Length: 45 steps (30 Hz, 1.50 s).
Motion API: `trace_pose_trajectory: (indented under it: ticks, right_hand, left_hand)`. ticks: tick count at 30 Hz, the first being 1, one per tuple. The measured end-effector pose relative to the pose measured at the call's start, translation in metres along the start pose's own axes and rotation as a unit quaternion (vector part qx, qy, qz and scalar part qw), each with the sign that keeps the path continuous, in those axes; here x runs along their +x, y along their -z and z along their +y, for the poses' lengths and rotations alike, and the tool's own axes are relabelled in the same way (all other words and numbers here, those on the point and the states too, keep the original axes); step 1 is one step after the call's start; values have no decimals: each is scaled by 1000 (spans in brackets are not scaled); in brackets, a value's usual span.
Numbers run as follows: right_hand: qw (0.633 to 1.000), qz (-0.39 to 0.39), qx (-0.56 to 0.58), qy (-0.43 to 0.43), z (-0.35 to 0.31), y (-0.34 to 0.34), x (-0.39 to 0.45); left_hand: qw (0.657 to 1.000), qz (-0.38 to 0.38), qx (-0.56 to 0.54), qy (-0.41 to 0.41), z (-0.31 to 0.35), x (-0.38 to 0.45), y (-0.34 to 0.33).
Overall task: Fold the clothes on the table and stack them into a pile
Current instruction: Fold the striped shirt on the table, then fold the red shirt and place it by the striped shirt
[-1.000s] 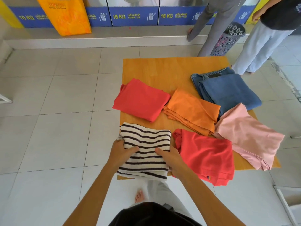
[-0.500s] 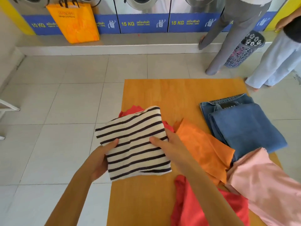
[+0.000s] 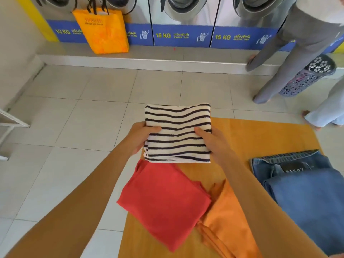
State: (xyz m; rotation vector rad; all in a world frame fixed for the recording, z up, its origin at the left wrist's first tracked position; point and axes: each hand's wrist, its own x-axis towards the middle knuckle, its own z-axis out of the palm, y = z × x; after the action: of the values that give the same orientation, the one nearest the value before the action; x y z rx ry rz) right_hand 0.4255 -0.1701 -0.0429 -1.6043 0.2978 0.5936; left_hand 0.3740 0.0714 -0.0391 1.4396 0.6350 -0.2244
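A folded black-and-white striped garment (image 3: 177, 127) hangs in the air over the far left corner of the yellow wooden table (image 3: 264, 138). My left hand (image 3: 139, 136) grips its left edge and my right hand (image 3: 214, 142) grips its right edge. Below it on the table lies a folded red garment (image 3: 163, 202). A folded orange garment (image 3: 229, 220) lies to the right of the red one, and folded blue jeans (image 3: 307, 187) sit at the right side.
Washing machines (image 3: 182, 21) line the far wall on a raised step. An orange bag (image 3: 102, 28) stands on the step. Two people's legs (image 3: 290, 53) and a perforated laundry basket (image 3: 309, 77) are at the far right. White floor tiles surround the table.
Both hands lifted the striped garment from the near left of the table and carried it forward to the far left corner. The camera view moved forward with it.
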Motion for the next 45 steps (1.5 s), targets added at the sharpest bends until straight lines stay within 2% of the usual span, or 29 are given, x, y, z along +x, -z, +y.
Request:
trace_pose_trajectory:
  ticks: [3, 6, 11, 16, 20, 23, 25, 27, 28, 31, 34, 36, 40, 45]
  right_hand:
    - [999, 15, 17, -45, 6, -7, 45]
    - [997, 49, 11, -61, 20, -8, 76]
    - [992, 101, -69, -18, 37, -10, 96]
    - [981, 130, -142, 6, 45, -6, 77]
    - [978, 129, -164, 8, 62, 10, 13]
    - [986, 108, -127, -21, 83, 22, -63]
    - [986, 45, -123, -100, 99, 23, -111]
    - [967, -24, -180, -181, 126, 20, -145]
    - [953, -41, -229, -195, 141, 18, -155]
    - [926, 15, -339, -166, 172, 3, -174]
    - [940, 62, -313, -123, 171, -18, -182]
    - [951, 55, -274, -128, 165, -24, -180]
    - [971, 15, -221, -86, 141, -23, -173]
    - [981, 37, -190, -23, 109, -12, -146]
  left_hand:
    - [992, 85, 91, -29, -2, 49, 5]
    - [977, 163, 130, -43, -9, 85, 11]
    - [969, 169, 178, -32, -31, 107, 10]
    - [961, 215, 173, -34, -55, 69, 7]
    - [940, 256, 219, -49, -94, -2, 5]
    - [934, 218, 283, -33, -124, -50, 5]
    - [929, 161, 334, -13, -136, -72, 5]
    - [923, 133, 360, 27, -143, -86, 5]
    - [923, 125, 360, 47, -144, -92, 5]
    - [929, 107, 341, 94, -146, -108, 7]
    - [936, 76, 320, 128, -151, -125, 14]
    - [948, 56, 278, 141, -157, -139, 16]
    - [976, 56, 187, 99, -153, -162, 15]
    - [986, 81, 140, 32, -125, -153, 16]
